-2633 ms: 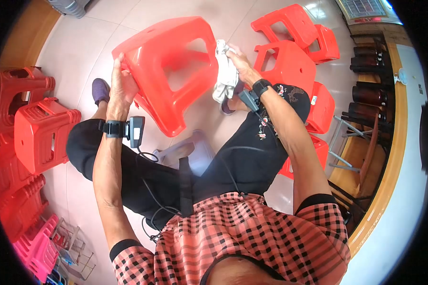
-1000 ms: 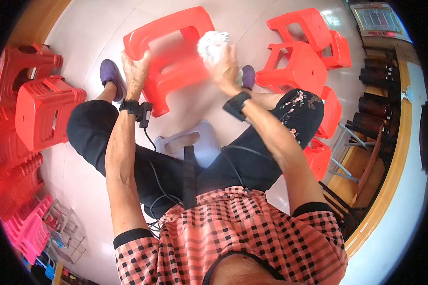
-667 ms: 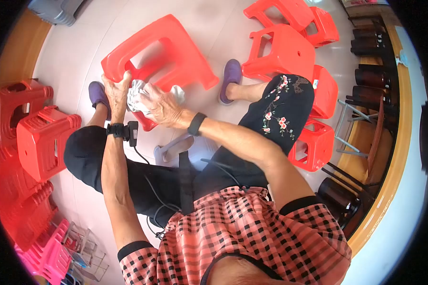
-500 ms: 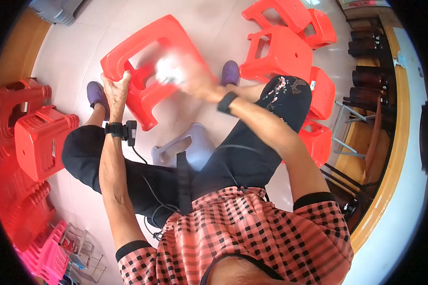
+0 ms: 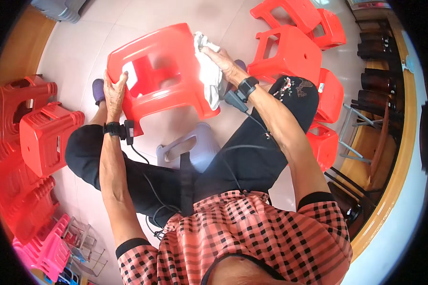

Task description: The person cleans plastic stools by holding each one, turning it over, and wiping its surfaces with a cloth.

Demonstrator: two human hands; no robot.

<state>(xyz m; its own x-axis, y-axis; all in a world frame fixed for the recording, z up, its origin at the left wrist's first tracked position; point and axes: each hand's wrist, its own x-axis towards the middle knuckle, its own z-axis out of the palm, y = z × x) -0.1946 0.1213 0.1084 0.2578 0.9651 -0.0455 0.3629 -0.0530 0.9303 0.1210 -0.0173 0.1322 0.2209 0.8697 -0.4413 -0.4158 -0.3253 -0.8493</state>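
Holding the red stool (image 5: pixel 180 45) tilted in front of the body, over the pale floor (image 5: pixel 76 61) and between the parted knees; cannot tell whether any part of it rests on the floor. Just now turned slightly from its more slanted pose, and wiped past with the white cloth (image 5: pixel 210 73), shifted from over the middle of the frame out to the right edge. As a result, showing more of the openings and legs, and meeting the side instead, by the look of it. Clasping the left edge in the left hand (image 5: pixel 114 94), thumb up on the near side and fingers wrapped behind, at the end of a nearly straight forearm. Bunching the cloth in the right hand (image 5: pixel 226 65), fingers bent over its upper part and pointing inward, with the forearm slanting up and in from the right. Nearer the body, below the red stool, a grey stool (image 5: pixel 203 146). Farther out, other red stools (image 5: pixel 292 52) to the right, beyond the knee, and stacked stools (image 5: pixel 38 137) to the left.
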